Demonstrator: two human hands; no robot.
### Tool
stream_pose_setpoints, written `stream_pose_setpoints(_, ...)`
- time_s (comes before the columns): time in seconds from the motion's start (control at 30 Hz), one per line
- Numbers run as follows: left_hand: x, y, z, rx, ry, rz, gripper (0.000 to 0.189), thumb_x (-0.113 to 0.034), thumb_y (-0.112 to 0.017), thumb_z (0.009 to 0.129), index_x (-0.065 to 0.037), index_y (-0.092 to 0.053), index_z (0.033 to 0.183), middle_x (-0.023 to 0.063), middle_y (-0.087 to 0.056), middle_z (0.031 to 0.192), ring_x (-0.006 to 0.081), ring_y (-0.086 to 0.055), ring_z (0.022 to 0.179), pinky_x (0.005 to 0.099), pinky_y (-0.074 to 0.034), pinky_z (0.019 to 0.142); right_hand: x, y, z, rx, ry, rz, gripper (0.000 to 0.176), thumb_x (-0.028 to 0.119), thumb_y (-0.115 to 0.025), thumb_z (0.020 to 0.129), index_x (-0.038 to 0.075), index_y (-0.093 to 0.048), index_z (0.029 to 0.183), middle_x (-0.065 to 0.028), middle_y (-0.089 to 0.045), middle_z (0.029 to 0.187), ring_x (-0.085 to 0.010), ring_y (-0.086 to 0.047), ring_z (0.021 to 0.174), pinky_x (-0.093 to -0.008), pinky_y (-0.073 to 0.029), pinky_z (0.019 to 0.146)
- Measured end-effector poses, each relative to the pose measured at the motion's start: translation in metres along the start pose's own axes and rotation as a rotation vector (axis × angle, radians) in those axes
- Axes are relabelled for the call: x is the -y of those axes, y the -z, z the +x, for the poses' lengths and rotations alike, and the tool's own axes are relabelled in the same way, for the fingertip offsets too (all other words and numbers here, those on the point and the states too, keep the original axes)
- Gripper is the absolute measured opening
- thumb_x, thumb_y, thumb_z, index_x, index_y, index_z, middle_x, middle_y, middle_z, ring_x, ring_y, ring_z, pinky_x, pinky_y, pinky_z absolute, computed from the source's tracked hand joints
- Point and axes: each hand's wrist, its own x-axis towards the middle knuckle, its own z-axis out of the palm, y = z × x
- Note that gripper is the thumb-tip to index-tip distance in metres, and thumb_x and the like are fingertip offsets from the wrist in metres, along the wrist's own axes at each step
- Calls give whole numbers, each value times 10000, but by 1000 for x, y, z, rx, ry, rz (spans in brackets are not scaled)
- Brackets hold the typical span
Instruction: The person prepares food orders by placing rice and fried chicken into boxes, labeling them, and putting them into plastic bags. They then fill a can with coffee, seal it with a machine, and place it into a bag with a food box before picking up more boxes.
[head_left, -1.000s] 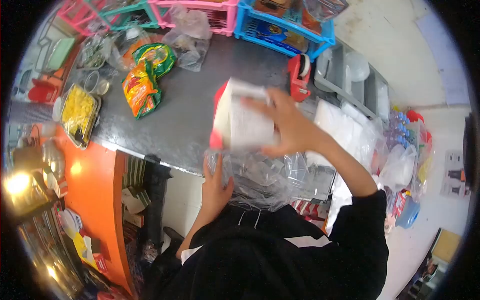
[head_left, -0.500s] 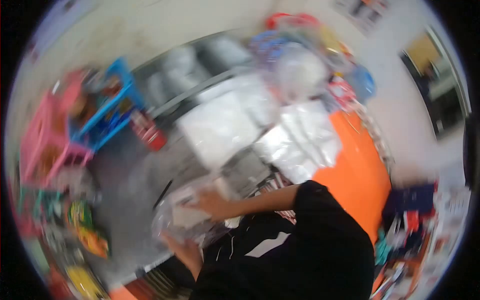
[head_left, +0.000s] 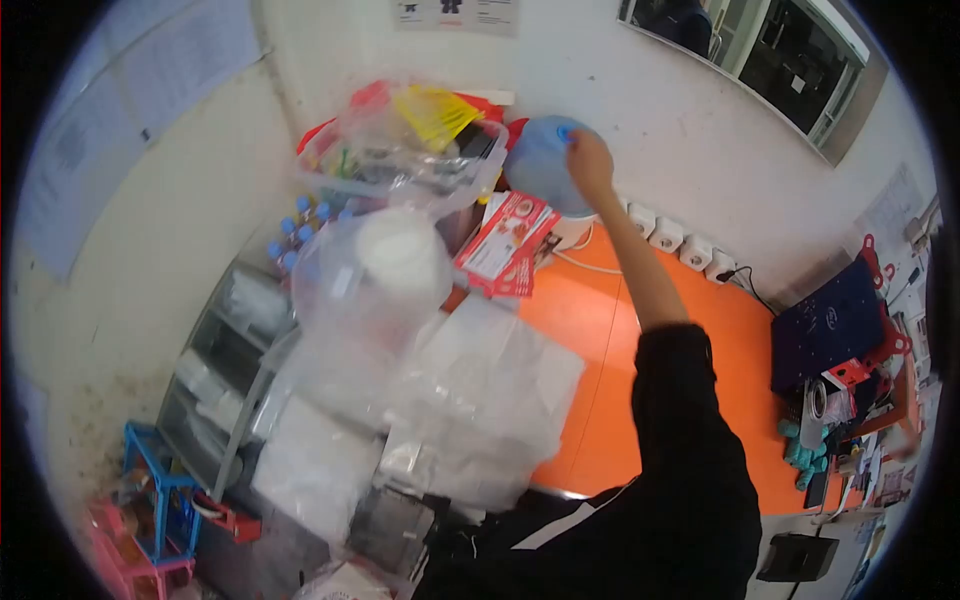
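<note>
My right hand (head_left: 590, 162) reaches far out to the back wall, its fingers closed at the small blue cap (head_left: 566, 134) on a round, see-through blue water jug (head_left: 545, 172). The fingertips are partly hidden from view. Beside the jug lie red and white printed leaflets (head_left: 512, 235). My left hand is out of view. A clear plastic bag (head_left: 345, 582) shows at the bottom edge, partly cut off.
Clear plastic bags (head_left: 490, 370) lie across the orange tabletop (head_left: 610, 420). A clear bin (head_left: 400, 185) of packets stands at the back, near small blue-capped bottles (head_left: 300, 230). Power sockets (head_left: 695, 250) line the wall. Grey trays (head_left: 215, 370) and a blue rack (head_left: 165, 490) are left.
The view has swung right and up towards the back wall. My right hand has left the clear bag and gone to the blue jug. My left hand has dropped out of view.
</note>
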Motion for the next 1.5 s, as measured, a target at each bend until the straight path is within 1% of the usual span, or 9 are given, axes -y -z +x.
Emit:
stream_pose_setpoints(0.17,-111,-44,71,-59,-711,-541,391,-129,-579,797,-32,-537,1173,152,-567,1138,314,-556,996,365,-416,858,-72,-29,54,472,-206,-188,218,261,-667,743,48,-662,791,-185,-624,862,-337,-602,841,-429,-478,703)
stream_pose_setpoints(0.5,-548,-11,0,581,-1517,-727,219,-73,-575,811,-32,-614,1023,118,-637,1003,197,-610,909,294,-446,802,-107,78,32,-65,-151,104,245,201,-703,703,-7,-640,815,-161,-626,774,-287,-607,683,-363,-468,629)
stream_pose_setpoints(0.73,-752,-117,-45,28,-2086,-437,269,-77,-534,791,-85,-595,1054,102,-605,930,259,-581,900,340,-466,753,-141,203,-63,72,-314,-12,166,96,-705,700,-18,-598,757,-86,-537,629,-165,-517,562,-292,-403,533)
stream_pose_setpoints(0.8,-787,-147,-58,-303,-2236,97,441,-123,-654,707,-142,-547,1135,53,-578,1064,236,-532,1029,358,-448,819,-143,213,-98,212,-447,-113,167,74,-711,680,-20,-589,744,-98,-528,624,-179,-515,554,-297,-400,526)
stream_pose_setpoints(0.9,-814,-184,-56,-605,-2378,-48,695,-193,-771,569,-179,-481,1200,11,-530,1147,217,-459,1120,409,-395,900,-155,212,-149,325,-530,-148,162,54,-709,658,-15,-581,729,-116,-512,631,-220,-503,536,-312,-393,511)
stream_pose_setpoints(1.0,-830,-172,-66,-244,-2341,592,919,-253,-833,414,-179,-428,1236,1,-494,1202,214,-406,1172,451,-331,956,-158,209,-171,373,-554,-141,154,46,-706,652,-12,-584,726,-116,-504,632,-234,-497,529,-323,-388,503)
stream_pose_setpoints(1.23,-827,-135,-74,26,-2167,755,885,-302,-811,413,-110,-454,1201,62,-492,1213,242,-434,1157,427,-350,948,-172,203,-191,421,-615,-122,172,58,-718,644,-5,-589,739,-112,-517,665,-229,-509,535,-322,-392,487)
stream_pose_setpoints(1.33,-822,-141,-27,239,-2019,-316,791,-377,-757,494,-40,-508,1164,114,-569,1059,269,-538,997,357,-439,850,-173,202,-200,438,-607,-169,208,68,-723,645,-1,-590,790,-109,-533,720,-243,-540,582,-336,-420,517)
stream_pose_setpoints(1.5,-818,-117,-24,1113,-1324,-506,793,-502,-638,649,32,-463,1209,131,-544,1090,209,-525,987,293,-417,889,-148,195,-170,445,-431,-246,348,119,-713,681,16,-568,980,-132,-538,926,-289,-563,847,-374,-460,684)
